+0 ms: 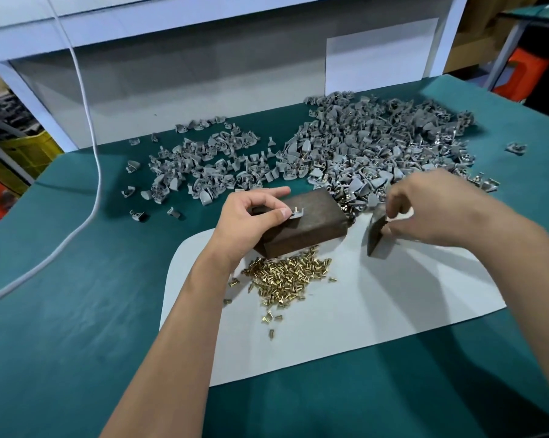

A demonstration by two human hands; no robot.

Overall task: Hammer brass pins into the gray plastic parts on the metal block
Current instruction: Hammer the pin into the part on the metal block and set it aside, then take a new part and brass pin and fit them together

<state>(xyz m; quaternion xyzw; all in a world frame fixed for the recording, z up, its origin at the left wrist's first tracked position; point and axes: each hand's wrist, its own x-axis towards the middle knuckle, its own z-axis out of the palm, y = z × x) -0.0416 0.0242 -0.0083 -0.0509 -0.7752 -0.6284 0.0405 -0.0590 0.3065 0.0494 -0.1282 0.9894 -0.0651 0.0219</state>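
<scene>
A dark rusty metal block (314, 224) lies on a white sheet (346, 317) in the middle of the table. My left hand (251, 218) pinches a small gray plastic part (296, 213) with a pin in it and holds it on top of the block. To the right of the block, my right hand (424, 207) grips a dark metal hammering piece (377, 235), blurred, tilted above the sheet. A heap of brass pins (286, 276) lies on the sheet just in front of the block.
Two heaps of gray plastic parts spread over the green table: a smaller one (203, 162) behind the block to the left, a large one (377, 143) at the back right. A white cable (93, 172) hangs down at the left. A gray back panel (203, 74) closes the rear.
</scene>
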